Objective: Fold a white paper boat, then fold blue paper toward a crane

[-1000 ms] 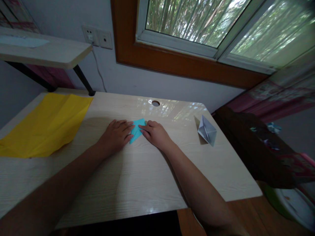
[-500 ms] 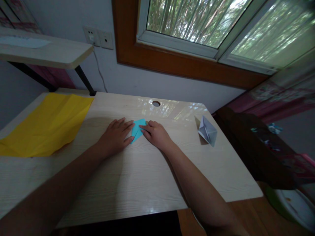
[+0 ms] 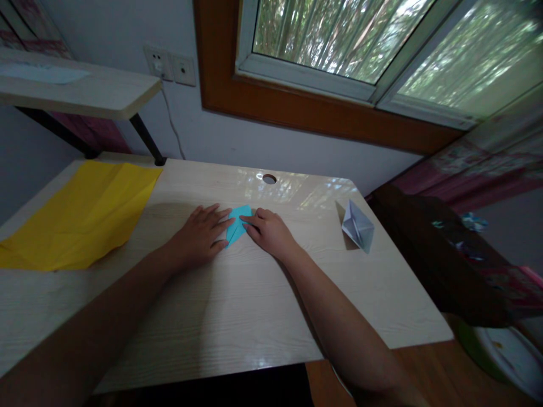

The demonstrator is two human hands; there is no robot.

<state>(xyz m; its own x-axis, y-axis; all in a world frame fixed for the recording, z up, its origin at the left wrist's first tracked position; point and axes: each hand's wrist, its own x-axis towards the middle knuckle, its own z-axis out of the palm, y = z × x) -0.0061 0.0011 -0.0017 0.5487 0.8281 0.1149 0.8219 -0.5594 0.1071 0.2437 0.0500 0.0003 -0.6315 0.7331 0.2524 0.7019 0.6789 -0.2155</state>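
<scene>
A pale wooden desk fills most of the head view and stands against a grey wall below a window with a brown wooden frame. A round cable hole sits near the desk's far edge. A second, higher shelf board projects over the far left corner, with two wall sockets beside it.

A large yellow paper sheet lies flat on the left part of the desk, creased and well apart from the hands. A folded white paper boat stands near the right edge of the desk.

The left hand rests palm down on the desk near its centre. Its fingers are spread slightly and extended flat, with the tips lying on the left edge of the blue folded paper. The right hand also lies palm down, fingers together and slightly curled, with the fingertips pressing on the right edge of the same paper.

The blue folded paper is a small pointed shape. It lies flat on the desk between the two hands, just in front of the cable hole, and is partly covered by the fingers of both hands.
</scene>
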